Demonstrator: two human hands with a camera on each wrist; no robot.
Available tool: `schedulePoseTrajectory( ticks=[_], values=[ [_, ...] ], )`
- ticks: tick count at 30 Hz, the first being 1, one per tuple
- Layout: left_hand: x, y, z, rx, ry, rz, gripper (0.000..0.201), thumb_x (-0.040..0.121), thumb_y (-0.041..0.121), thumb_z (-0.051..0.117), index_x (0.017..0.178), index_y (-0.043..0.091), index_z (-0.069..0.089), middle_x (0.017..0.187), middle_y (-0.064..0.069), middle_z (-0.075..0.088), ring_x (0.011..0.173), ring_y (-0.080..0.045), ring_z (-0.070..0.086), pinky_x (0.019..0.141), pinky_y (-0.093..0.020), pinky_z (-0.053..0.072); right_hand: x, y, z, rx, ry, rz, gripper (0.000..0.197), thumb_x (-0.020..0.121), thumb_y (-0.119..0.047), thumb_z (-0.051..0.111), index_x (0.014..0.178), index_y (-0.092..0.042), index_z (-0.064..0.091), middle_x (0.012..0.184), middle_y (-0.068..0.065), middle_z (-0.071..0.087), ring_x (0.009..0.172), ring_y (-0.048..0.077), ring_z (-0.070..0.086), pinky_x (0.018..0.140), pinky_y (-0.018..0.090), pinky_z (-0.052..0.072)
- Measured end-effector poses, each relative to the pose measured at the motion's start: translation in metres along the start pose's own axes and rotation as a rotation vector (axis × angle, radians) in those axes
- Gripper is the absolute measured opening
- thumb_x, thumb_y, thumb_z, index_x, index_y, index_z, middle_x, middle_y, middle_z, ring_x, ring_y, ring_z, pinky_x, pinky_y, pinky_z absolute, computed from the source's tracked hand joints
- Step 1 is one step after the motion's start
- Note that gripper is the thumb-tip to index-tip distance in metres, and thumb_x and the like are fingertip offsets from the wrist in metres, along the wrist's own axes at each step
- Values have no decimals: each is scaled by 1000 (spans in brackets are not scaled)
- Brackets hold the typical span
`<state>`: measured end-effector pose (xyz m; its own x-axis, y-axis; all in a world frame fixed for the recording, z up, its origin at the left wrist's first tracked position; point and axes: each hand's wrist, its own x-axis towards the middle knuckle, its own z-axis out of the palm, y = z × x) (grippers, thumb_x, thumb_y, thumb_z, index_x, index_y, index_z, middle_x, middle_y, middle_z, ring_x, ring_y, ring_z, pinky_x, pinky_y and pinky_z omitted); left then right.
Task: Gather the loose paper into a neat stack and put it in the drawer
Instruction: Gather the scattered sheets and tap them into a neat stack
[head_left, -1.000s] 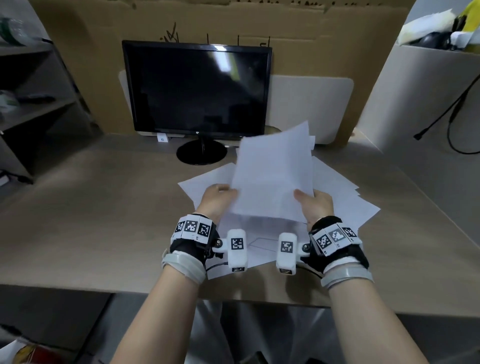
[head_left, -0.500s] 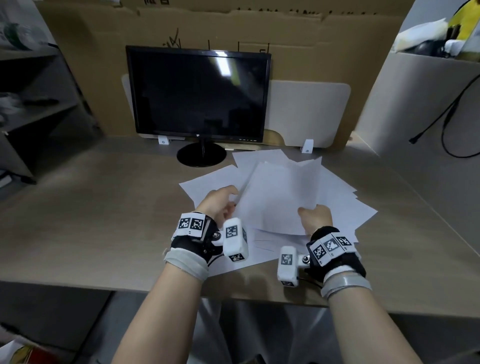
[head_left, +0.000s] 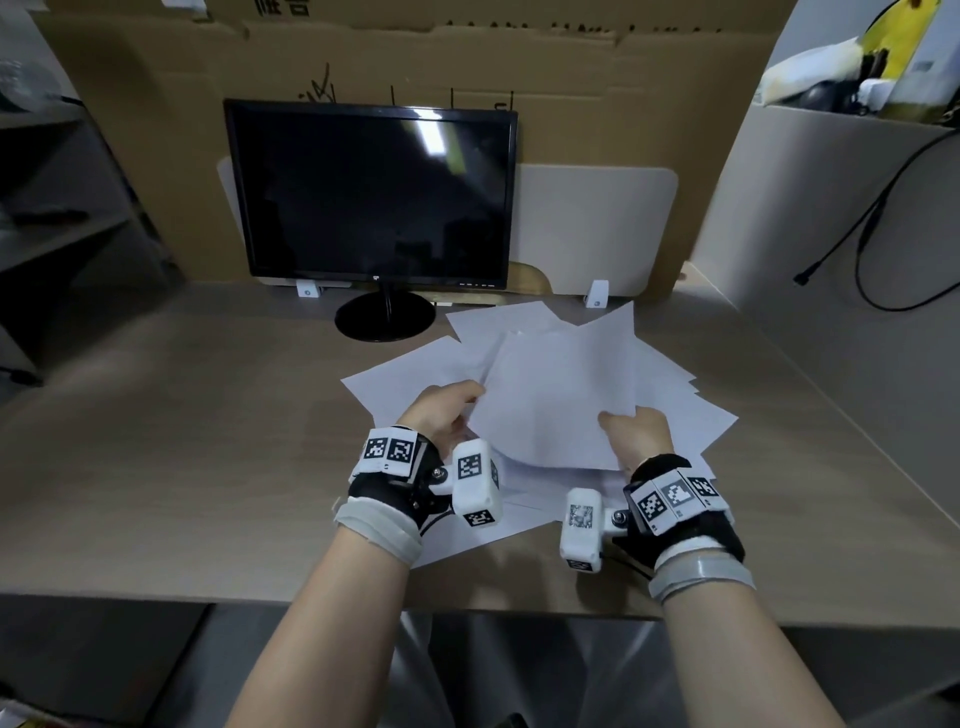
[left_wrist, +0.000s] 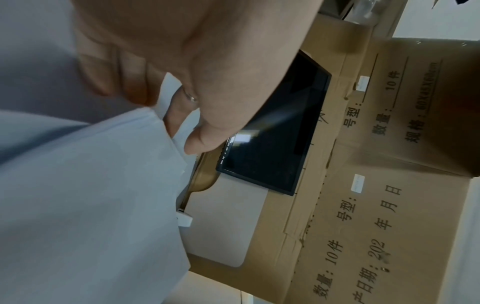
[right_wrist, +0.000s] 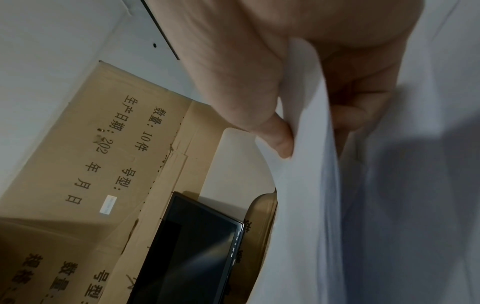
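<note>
Currently, the left hand (head_left: 441, 415) pinches the left edge of the white paper sheaf (head_left: 561, 400), thumb over fingers. The right hand (head_left: 636, 434) clamps the right edge likewise. Compared with one second ago, the sheaf is lowered from upright to a shallow tilt over the loose white sheets (head_left: 405, 379) spread on the grey-brown desk (head_left: 182, 441), before the black monitor (head_left: 371, 192).

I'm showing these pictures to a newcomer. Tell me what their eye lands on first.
First, the bundle of white sheets held up at mid-desk, the left hand and right hand gripping its near corners. Under it more loose paper fans out across the desk. Behind stands a dark monitor against a cardboard wall.
</note>
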<state>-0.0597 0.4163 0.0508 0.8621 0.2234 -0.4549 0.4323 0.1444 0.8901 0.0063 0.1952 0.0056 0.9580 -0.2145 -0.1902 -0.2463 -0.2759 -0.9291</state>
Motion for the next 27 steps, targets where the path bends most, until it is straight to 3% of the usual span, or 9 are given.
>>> schedulePoseTrajectory(
  ticks=[4, 5, 7, 9, 13, 15, 18, 20, 27],
  values=[
    [1, 5, 5, -23, -31, 4, 19, 96, 22, 61, 108, 7, 62, 79, -10, 58, 62, -24, 54, 59, -28, 45, 0, 3, -7, 81, 32, 32, 10, 88, -6, 56, 78, -7, 56, 74, 6, 54, 76, 27, 49, 74, 33, 40],
    [0, 4, 8, -27, -30, 12, 18, 100, 22, 59, 112, 9, 58, 81, -8, 57, 64, -22, 54, 60, -28, 46, -1, 4, -7, 78, 29, 40, 5, 88, -8, 57, 84, -5, 56, 80, 7, 53, 79, 27, 48, 76, 33, 39],
    [3, -1, 13, -50, -15, 13, 25, 103, 21, 55, 123, 6, 57, 88, -8, 57, 68, -20, 53, 60, -30, 46, -2, 8, -8, 80, 19, 68, 19, 88, -13, 59, 103, -2, 54, 95, 9, 51, 87, 26, 47, 80, 34, 39],
    [7, -6, 16, -60, 7, -12, 37, 104, 22, 53, 132, -1, 57, 103, -11, 59, 70, -22, 55, 56, -30, 48, -3, 9, -11, 84, 28, 82, 19, 91, -12, 59, 100, 0, 46, 92, 9, 53, 90, 28, 49, 82, 34, 40],
    [12, -8, 16, -177, -25, -84, 27, 107, 38, 43, 103, 14, 53, 90, -4, 58, 57, -22, 63, 40, -19, 45, -3, 3, -22, 201, 79, 35, 9, 92, -4, 56, 99, -2, 62, 90, 8, 62, 90, 28, 58, 82, 32, 44],
    [12, -8, 20, -189, -40, -94, 23, 107, 42, 40, 107, 23, 53, 91, 2, 60, 71, -18, 69, 50, -25, 48, -1, -1, -27, 258, 133, 24, 10, 92, -4, 57, 99, -4, 64, 91, 6, 65, 89, 28, 59, 83, 34, 46],
    [11, -8, 30, -112, -83, -63, 34, 97, 36, 58, 113, 6, 62, 85, -10, 61, 66, -25, 60, 57, -27, 46, 2, -5, -34, 358, 196, 50, 8, 88, -9, 59, 83, -13, 64, 84, 2, 67, 89, 34, 65, 86, 44, 55],
    [12, -10, 35, -8, -90, -34, 41, 96, 32, 64, 121, 0, 66, 97, -16, 65, 81, -29, 63, 65, -31, 48, 1, -6, -39, 387, 215, 53, 9, 84, -13, 61, 76, -17, 61, 83, 1, 68, 91, 36, 67, 87, 54, 57],
    [20, -11, 46, 140, 0, 21, 19, 99, 15, 54, 110, 2, 64, 102, -19, 64, 88, -33, 58, 75, -37, 42, -1, 5, -49, 395, 248, 93, 8, 88, -14, 58, 88, -6, 56, 88, 12, 64, 85, 34, 64, 88, 50, 56]
  ],
)
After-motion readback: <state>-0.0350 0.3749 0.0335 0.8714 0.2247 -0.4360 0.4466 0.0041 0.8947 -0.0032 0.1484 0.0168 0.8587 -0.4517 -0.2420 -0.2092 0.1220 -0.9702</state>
